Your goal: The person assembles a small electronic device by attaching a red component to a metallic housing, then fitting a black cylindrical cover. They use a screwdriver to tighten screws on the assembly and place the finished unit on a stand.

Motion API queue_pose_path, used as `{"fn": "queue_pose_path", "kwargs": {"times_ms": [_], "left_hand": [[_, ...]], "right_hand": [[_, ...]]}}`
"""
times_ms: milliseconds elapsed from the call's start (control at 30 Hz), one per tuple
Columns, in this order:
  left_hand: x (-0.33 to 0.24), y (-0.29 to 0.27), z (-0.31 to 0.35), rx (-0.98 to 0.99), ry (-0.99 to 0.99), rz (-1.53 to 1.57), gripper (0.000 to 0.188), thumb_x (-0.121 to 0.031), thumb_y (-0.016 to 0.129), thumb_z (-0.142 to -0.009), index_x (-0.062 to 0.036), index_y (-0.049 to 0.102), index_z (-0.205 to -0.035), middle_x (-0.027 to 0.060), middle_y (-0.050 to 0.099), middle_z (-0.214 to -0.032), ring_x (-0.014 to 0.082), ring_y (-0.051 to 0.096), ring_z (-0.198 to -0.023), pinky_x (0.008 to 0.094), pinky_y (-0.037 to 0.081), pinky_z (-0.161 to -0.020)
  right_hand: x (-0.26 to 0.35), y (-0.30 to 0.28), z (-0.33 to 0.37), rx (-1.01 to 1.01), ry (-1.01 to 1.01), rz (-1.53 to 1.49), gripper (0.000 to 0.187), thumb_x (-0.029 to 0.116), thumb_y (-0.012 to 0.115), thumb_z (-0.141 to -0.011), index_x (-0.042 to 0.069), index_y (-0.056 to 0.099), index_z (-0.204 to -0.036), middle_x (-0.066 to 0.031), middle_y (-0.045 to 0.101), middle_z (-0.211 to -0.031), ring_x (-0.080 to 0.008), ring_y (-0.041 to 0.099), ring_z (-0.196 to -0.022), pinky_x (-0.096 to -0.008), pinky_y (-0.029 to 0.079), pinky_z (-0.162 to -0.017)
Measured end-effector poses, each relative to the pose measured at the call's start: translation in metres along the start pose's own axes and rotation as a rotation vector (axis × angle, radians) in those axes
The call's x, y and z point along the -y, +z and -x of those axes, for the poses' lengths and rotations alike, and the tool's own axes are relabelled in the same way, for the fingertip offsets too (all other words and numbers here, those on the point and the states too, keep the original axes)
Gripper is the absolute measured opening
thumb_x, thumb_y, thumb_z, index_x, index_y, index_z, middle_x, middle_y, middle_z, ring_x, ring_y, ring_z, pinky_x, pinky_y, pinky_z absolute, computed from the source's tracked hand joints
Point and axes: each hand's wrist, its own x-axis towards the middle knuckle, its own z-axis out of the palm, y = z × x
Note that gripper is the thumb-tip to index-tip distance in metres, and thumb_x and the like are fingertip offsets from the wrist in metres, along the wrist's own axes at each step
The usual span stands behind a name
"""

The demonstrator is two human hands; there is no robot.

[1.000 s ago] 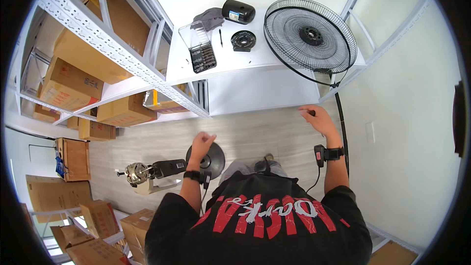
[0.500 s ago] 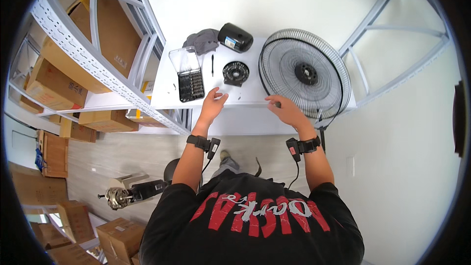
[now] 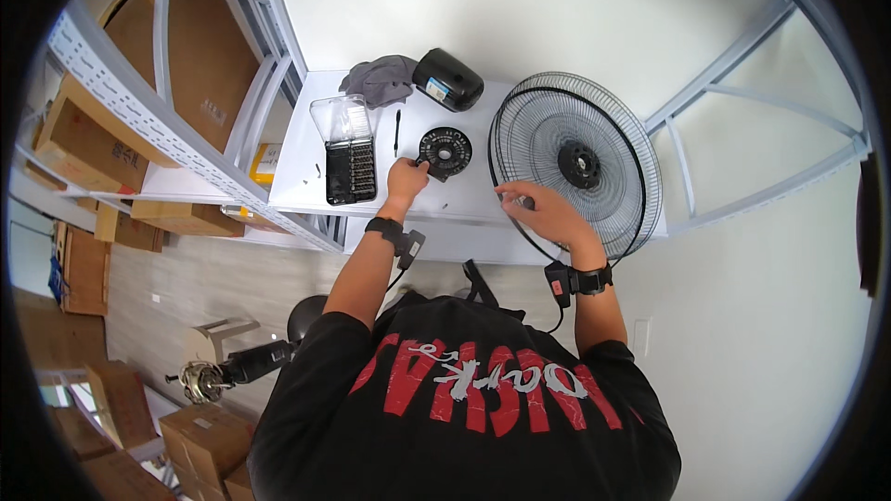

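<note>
My left hand (image 3: 407,180) is closed at the near left edge of a round black slotted disc (image 3: 446,150) with a pale hub and a short tab. The disc lies on the white table. My right hand (image 3: 550,215) is by the near left rim of a large black wire fan guard (image 3: 622,153), its index finger stretched and its thumb apart. A small dark spot shows between that thumb and the fingers; I cannot tell whether it is a held thing. Left of the disc are a thin black screwdriver (image 3: 397,134) and an open bit case (image 3: 350,173).
Behind the disc stand a black motor housing (image 3: 447,80) and a crumpled grey cloth (image 3: 380,81). Tiny loose pieces lie on the white table (image 3: 302,144). Metal shelving with cardboard boxes (image 3: 190,223) lines the left. A black and metal fan stand (image 3: 232,369) is on the floor.
My left hand has moved forward and right from the table's front edge and closed on the disc's edge. My right hand has shifted slightly nearer to me and right. The view has tilted a little.
</note>
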Motion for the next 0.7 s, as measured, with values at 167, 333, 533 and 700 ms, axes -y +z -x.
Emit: {"fn": "queue_pose_path", "kwargs": {"times_ms": [167, 333, 533, 700], "left_hand": [[-0.038, 0.011, 0.032, 0.008, 0.028, 0.287, 0.014, -0.003, 0.067, -0.089, 0.0081, 0.061, -0.095, 0.0092, 0.064, -0.078, 0.0157, 0.063, -0.063, 0.0266, 0.057, -0.058], [-0.07, -0.024, 0.077, -0.046, 0.186, 0.485, 0.017, 0.004, 0.061, -0.092, 0.003, 0.057, -0.108, 0.0048, 0.059, -0.096, 0.0121, 0.063, -0.082, 0.0254, 0.06, -0.073], [-0.107, -0.072, 0.19, -0.042, 0.243, 0.663, 0.02, 0.006, 0.057, -0.094, -0.0021, 0.057, -0.113, 0.0015, 0.06, -0.105, 0.0109, 0.063, -0.092, 0.0276, 0.059, -0.084], [-0.074, -0.107, 0.277, -0.046, 0.233, 0.684, 0.031, 0.002, 0.059, -0.096, -0.0056, 0.055, -0.126, 0.0034, 0.061, -0.114, 0.0151, 0.063, -0.103, 0.0333, 0.059, -0.088]], "right_hand": [[-0.005, -0.026, 0.002, 0.02, -0.105, -0.025, 0.033, 0.019, 0.064, -0.093, 0.01, 0.065, -0.125, -0.0013, 0.067, -0.098, -0.0094, 0.056, -0.077, -0.024, 0.044, -0.067], [0.003, -0.04, 0.018, -0.013, -0.201, -0.008, 0.033, 0.018, 0.067, -0.091, 0.008, 0.064, -0.122, -0.0045, 0.067, -0.093, -0.0139, 0.055, -0.072, -0.0274, 0.045, -0.066], [0.027, -0.031, 0.014, -0.008, -0.265, -0.03, 0.042, 0.016, 0.07, -0.089, 0.008, 0.06, -0.129, -0.0026, 0.066, -0.092, -0.0113, 0.053, -0.065, -0.0266, 0.044, -0.06], [0.065, 0.014, -0.006, 0.158, -0.361, -0.117, 0.05, 0.015, 0.07, -0.089, 0.007, 0.055, -0.135, -0.0031, 0.069, -0.096, -0.0093, 0.046, -0.055, -0.025, 0.042, -0.055]]}}
